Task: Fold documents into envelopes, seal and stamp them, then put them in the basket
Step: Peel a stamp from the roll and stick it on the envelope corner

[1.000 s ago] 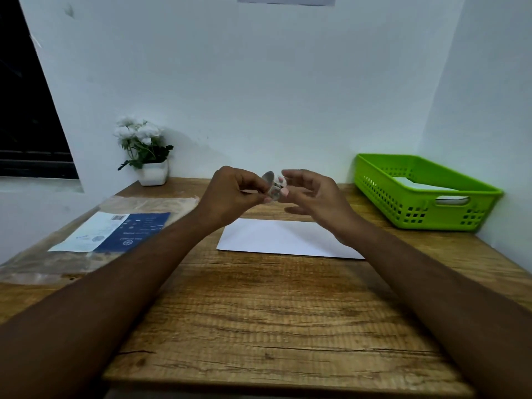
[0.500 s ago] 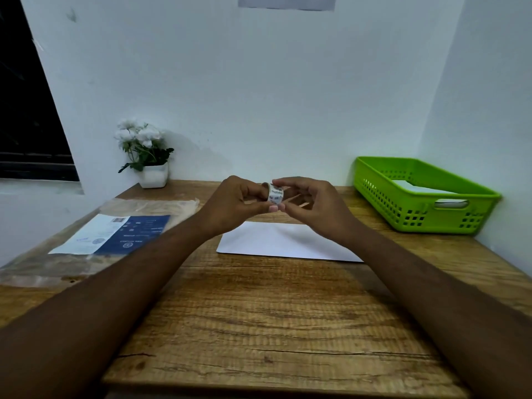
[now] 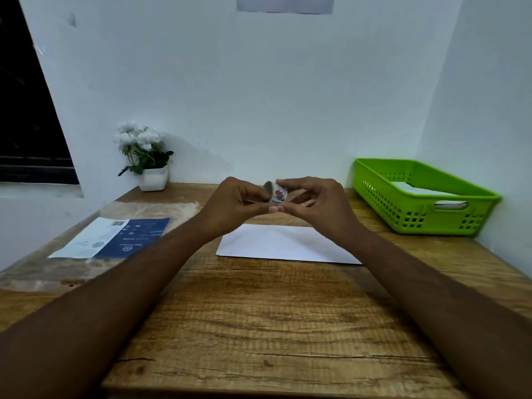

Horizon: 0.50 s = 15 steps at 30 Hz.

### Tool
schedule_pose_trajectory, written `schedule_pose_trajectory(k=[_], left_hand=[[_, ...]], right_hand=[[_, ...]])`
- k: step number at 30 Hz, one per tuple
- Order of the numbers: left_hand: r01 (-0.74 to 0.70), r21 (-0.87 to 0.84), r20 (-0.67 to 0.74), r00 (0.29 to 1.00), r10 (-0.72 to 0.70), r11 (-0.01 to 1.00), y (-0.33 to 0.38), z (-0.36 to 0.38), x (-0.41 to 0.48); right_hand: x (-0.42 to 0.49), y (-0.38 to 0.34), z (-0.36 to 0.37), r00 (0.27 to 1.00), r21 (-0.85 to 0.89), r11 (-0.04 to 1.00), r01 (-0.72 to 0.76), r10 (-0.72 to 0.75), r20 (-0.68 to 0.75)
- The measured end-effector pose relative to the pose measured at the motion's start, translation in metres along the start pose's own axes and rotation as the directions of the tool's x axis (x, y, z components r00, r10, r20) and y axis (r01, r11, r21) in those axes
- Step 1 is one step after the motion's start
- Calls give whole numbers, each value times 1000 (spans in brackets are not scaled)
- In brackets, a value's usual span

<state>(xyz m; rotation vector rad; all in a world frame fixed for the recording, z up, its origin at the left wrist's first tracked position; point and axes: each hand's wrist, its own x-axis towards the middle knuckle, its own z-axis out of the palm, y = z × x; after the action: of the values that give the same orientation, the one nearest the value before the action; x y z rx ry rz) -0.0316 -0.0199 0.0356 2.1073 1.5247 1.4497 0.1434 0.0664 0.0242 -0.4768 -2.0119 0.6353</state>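
The wooden desk (image 3: 259,326) carries everything. Along its left edge lies a clear plastic packet (image 3: 115,237) with a blue and white label, and at the far right corner stands the green basket (image 3: 383,197), with white paper partly showing inside. A white envelope (image 3: 276,243) lies flat near the middle of the desk, blank side up. Whether it is sealed cannot be told, and the wrists cover part of it.

Above it, the left hand (image 3: 233,205) and right hand (image 3: 319,203) meet around a small stamp roll (image 3: 277,194). Each grip is a narrow fingertip pinch on the roll, held clear of the desk.

The roll looks light with a stiff core; its stamps are likely thin, sticky and easily creased, so a stamp is best lifted by a free corner. Whether a stamp end is already peeled is too small to make out.
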Motion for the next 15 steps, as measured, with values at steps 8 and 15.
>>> schedule_pose_trajectory(k=[8,15], left_hand=[[-8,-25,-34,999,7,1000,-5,-2,1],[-24,-19,-5,1000,24,1000,-6,-2,1]], right_hand=[[0,-2,3,996,-30,998,63,-64,-54],[-1,-1,1,997,-50,997,59,-61,-40]])
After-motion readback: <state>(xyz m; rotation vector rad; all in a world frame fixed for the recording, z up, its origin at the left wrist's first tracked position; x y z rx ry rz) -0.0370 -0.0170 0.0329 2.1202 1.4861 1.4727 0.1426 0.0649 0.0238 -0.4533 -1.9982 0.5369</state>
